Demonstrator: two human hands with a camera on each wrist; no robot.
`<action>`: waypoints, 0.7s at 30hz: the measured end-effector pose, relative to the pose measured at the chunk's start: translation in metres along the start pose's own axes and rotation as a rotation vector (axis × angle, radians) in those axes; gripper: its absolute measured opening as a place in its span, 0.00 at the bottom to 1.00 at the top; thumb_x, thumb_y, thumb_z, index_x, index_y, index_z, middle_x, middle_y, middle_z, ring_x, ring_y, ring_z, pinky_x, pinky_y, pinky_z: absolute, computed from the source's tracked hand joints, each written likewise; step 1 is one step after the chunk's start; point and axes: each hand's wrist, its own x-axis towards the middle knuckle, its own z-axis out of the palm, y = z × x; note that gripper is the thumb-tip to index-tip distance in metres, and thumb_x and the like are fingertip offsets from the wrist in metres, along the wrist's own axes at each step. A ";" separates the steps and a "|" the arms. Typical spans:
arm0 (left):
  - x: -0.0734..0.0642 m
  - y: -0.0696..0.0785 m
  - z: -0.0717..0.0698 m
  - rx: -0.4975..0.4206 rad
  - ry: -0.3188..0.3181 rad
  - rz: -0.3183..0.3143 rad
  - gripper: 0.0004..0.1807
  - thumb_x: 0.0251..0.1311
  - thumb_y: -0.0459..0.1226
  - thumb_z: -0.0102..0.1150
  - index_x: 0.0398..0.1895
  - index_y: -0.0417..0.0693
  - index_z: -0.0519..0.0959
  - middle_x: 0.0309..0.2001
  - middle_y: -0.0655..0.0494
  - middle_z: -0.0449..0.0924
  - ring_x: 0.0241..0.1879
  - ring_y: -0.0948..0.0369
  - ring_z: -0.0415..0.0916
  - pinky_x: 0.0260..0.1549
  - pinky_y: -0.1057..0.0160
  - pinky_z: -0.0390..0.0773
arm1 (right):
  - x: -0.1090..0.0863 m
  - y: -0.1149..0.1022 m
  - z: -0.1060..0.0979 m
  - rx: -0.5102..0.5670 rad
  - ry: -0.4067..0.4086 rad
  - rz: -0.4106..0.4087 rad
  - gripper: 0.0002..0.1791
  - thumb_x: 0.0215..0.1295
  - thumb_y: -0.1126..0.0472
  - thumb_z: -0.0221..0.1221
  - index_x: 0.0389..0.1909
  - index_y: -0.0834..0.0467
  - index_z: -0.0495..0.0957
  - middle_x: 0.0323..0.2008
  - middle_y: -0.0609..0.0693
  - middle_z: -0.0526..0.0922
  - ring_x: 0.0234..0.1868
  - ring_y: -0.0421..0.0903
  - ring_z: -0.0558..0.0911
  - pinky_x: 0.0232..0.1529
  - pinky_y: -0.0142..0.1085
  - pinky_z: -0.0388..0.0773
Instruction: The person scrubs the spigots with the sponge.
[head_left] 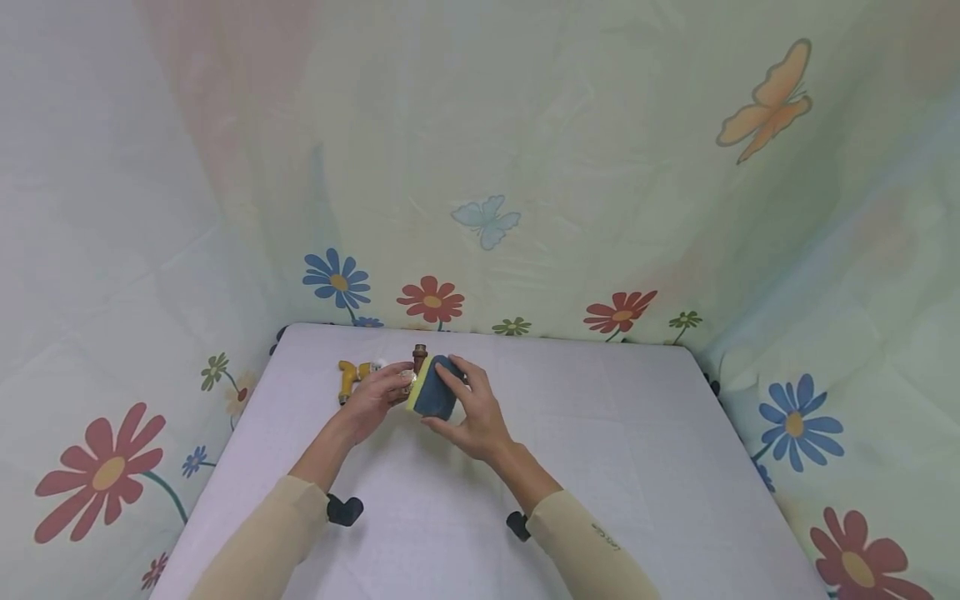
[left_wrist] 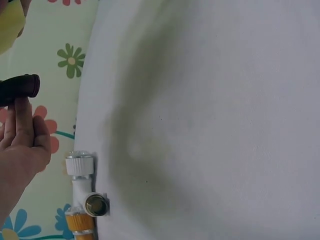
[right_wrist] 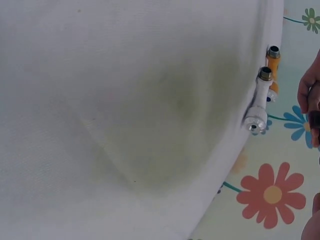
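My left hand (head_left: 375, 400) holds a brown metal tap-like fitting (head_left: 420, 354), its narrow end pointing up and away. In the left wrist view, the dark tubular end (left_wrist: 22, 87) of this fitting shows above my fingers. A sponge (head_left: 437, 390) with a dark blue face and a yellow layer is gripped by my right hand (head_left: 476, 408), thumb below and fingers over the top. Its yellow side faces the brown fitting and overlaps it in the head view. The fitting's lower part is hidden behind my left fingers and the sponge.
On the white-covered table (head_left: 600, 467), left of my hands, lies a yellow tap-like fitting (head_left: 347, 383). Beside it is a white one (right_wrist: 257, 105) with a ribbed round knob and threaded end. Flower-printed cloth (head_left: 525, 275) hangs around the table's back and sides.
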 end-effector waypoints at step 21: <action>0.002 -0.005 0.002 0.046 0.036 -0.031 0.39 0.72 0.65 0.51 0.73 0.46 0.72 0.70 0.47 0.73 0.67 0.53 0.73 0.76 0.49 0.64 | 0.002 -0.004 -0.001 -0.101 -0.046 0.014 0.51 0.55 0.42 0.77 0.78 0.43 0.65 0.76 0.54 0.64 0.74 0.53 0.67 0.67 0.47 0.78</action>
